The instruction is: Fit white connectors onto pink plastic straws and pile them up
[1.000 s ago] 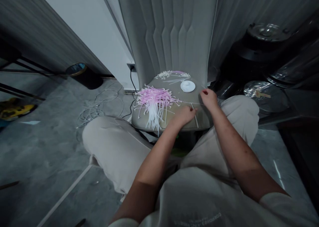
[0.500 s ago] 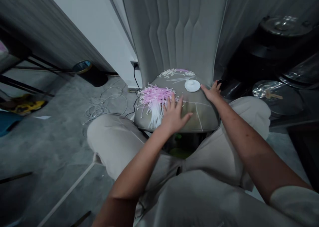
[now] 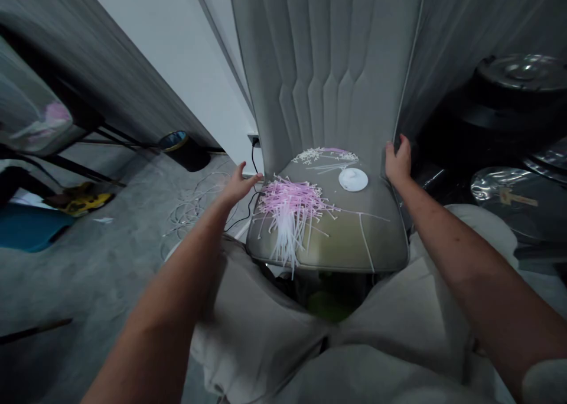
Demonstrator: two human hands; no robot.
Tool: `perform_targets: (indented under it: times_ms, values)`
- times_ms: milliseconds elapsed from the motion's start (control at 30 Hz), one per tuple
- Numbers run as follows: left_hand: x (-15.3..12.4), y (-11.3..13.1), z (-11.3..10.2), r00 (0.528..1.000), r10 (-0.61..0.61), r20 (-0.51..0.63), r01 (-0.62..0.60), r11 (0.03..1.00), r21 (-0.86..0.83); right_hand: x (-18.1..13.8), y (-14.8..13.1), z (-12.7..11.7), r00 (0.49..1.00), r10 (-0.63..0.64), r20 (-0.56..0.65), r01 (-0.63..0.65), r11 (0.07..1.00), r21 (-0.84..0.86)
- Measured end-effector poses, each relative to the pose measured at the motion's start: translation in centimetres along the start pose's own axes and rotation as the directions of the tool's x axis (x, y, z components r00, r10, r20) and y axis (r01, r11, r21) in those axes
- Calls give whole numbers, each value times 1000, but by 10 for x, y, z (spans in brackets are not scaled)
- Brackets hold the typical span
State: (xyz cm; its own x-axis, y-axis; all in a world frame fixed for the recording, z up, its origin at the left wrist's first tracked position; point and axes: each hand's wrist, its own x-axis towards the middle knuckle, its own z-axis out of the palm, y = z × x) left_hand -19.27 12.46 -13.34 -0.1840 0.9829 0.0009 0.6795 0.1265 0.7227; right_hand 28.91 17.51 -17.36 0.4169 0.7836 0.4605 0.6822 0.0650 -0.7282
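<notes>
On the seat of a grey upholstered chair [image 3: 341, 247] lies a large pile of pink and white cable ties [image 3: 290, 212]. A smaller white pile [image 3: 319, 155] lies near the backrest, and a round white disc [image 3: 353, 179] sits to its right. A few loose strips [image 3: 365, 241] cross the bare right part of the seat. My left hand [image 3: 239, 185] is in the air just left of the seat, fingers apart, holding nothing. My right hand [image 3: 397, 162] has curled fingers against the chair's right edge by the backrest, and any grip is hidden.
My knees in beige trousers [image 3: 261, 339] flank the chair. A tangle of white cable [image 3: 190, 215] lies on the grey floor left of it. A wall socket [image 3: 253, 139] has a black cord running down. Dark pots and shiny metal lids [image 3: 509, 197] stand at right.
My left hand has lifted from beside the pile and moved left past the seat's edge. My right hand has shifted toward the backrest. The chair looks larger and nearer in view.
</notes>
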Motion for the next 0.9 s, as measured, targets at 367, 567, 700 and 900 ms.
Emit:
perform_targets:
  times_ms: [367, 567, 700, 900]
  values:
    - [96, 24, 53, 994, 94, -57, -109, 905, -411, 22, -12, 16, 996, 63, 67, -69, 992, 104]
    - [109, 29, 78, 981, 79, -179, -149, 897, -416, 24, -4, 22, 989, 111, 98, -125, 981, 149]
    - [111, 25, 81, 973, 76, -219, -154, 918, -367, 24, -4, 23, 991, 119, 54, -125, 986, 108]
    - [114, 21, 82, 968, 90, -236, -171, 923, -346, 24, -2, 23, 993, 72, 89, -77, 996, 52]
